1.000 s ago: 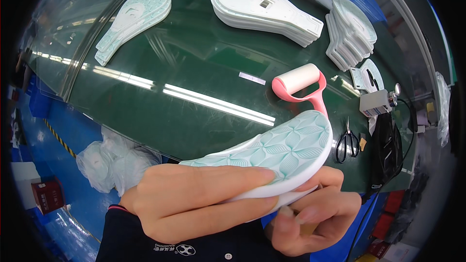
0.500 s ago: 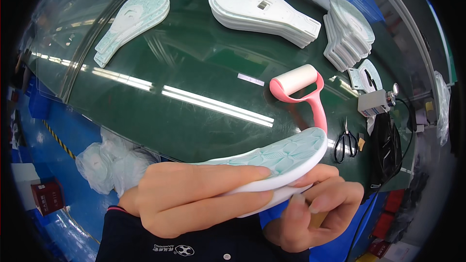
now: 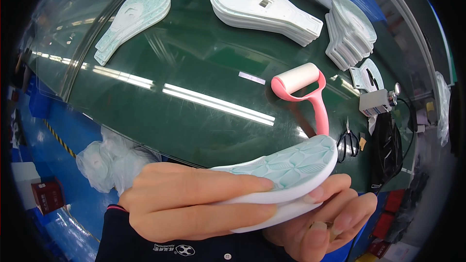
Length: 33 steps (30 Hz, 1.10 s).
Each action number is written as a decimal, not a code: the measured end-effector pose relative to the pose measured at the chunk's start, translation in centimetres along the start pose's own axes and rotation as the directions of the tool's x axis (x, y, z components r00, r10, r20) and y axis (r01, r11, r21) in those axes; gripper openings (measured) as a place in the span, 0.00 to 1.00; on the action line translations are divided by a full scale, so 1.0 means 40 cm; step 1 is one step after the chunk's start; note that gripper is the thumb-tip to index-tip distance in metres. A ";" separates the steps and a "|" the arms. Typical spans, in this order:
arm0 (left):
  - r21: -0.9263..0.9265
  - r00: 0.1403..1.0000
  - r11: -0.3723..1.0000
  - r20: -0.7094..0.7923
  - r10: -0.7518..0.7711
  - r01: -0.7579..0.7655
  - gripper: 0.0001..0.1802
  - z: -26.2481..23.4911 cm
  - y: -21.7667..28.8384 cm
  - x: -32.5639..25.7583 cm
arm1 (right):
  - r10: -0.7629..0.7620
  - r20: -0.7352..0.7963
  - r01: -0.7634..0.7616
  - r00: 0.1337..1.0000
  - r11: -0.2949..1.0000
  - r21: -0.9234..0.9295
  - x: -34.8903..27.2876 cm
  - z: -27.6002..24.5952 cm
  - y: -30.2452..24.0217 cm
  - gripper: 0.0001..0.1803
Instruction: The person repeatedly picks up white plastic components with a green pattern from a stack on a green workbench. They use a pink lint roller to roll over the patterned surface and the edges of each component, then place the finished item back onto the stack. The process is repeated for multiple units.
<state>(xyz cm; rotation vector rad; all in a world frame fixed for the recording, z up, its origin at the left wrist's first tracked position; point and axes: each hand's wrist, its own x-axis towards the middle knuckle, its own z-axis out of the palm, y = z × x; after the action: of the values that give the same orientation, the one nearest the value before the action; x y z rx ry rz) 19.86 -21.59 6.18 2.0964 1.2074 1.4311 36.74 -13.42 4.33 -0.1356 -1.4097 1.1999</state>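
My left hand (image 3: 189, 201) is closed on a white paddle-shaped plastic panel (image 3: 296, 162) with a pale green embossed leaf pattern, held tilted over the table's near edge. One finger lies along its patterned face; another lies over a white layer (image 3: 272, 219) beneath. Whether the two layers are joined, I cannot tell. At the panel's right underside is my right hand (image 3: 330, 218), a fingertip touching the rim. Its thumb and other fingers are curled together, and anything small between them is too unclear to name. A pink-handled roller (image 3: 297, 80) lies just beyond the panel.
Stacks of similar panels stand at the far left (image 3: 136, 17), the far middle (image 3: 262, 12) and the far right (image 3: 352, 31). Black scissors (image 3: 348, 143), a white pump bottle (image 3: 376, 103) and a black pouch (image 3: 387, 150) lie at the right. Plastic bags (image 3: 114, 160) hang below the left edge.
Both hands and the panel have shifted slightly right and down. My right thumb has swung lower, away from the panel's rim, with the fingers curling beside it.
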 end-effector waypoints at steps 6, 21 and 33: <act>0.004 0.999 1.000 -0.050 0.002 -0.002 0.13 0.014 -0.011 -0.007 | -0.092 0.379 0.104 0.921 0.995 -0.011 0.013 -0.074 0.022 0.14; 0.061 0.996 0.998 -0.086 -0.010 0.015 0.15 0.024 -0.016 -0.007 | -0.033 -0.046 0.016 0.998 0.945 -0.325 -0.022 0.034 0.007 0.15; 0.055 0.992 0.998 -0.124 -0.022 0.029 0.15 0.035 -0.019 -0.008 | 0.082 0.178 -0.007 0.981 0.923 -0.384 0.014 0.026 -0.010 0.13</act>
<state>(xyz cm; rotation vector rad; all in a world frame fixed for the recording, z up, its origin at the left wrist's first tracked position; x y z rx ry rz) 20.70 -21.14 4.84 2.0469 1.3311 1.5527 36.01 -13.80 5.23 -0.3334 -1.8114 0.9803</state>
